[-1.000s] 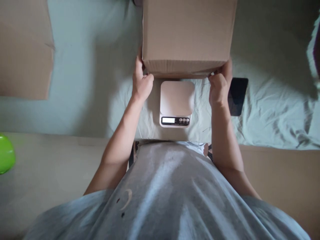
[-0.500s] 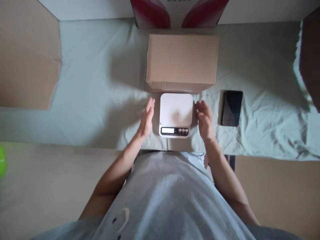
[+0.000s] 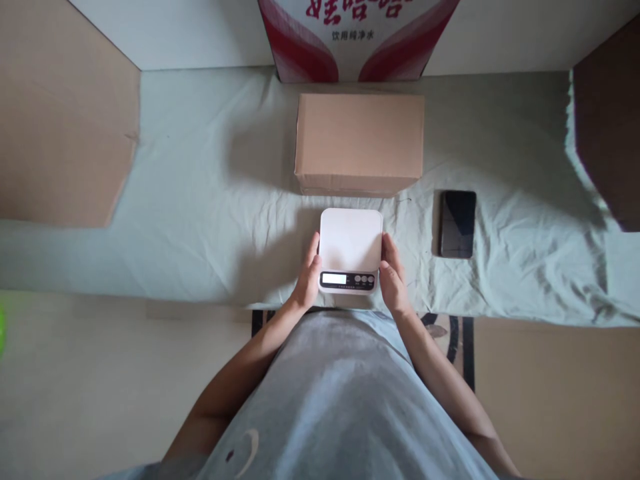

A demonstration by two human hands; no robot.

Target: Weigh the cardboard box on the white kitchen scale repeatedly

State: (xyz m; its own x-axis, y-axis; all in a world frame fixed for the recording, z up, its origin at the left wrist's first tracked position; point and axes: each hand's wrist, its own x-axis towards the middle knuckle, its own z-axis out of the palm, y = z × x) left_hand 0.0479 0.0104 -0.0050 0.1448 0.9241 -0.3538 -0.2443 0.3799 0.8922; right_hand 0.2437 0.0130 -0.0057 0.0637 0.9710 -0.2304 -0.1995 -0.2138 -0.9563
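A small white digital scale [image 3: 350,248] with a lit display and round buttons lies on the pale green sheet [image 3: 200,213] near its front edge. My left hand [image 3: 307,280] grips the scale's left side, and my right hand [image 3: 393,277] grips its right side. Just behind the scale stands a closed brown cardboard box [image 3: 359,142], with no hand on it.
A black phone [image 3: 457,223] lies face up to the right of the scale. A red and white printed carton [image 3: 357,37] stands behind the brown box. Cardboard flaps rise at the far left [image 3: 60,120] and far right [image 3: 607,147].
Both hands let go of the brown box, which now rests on the sheet behind the scale. They came back toward me and closed on the scale's two sides.
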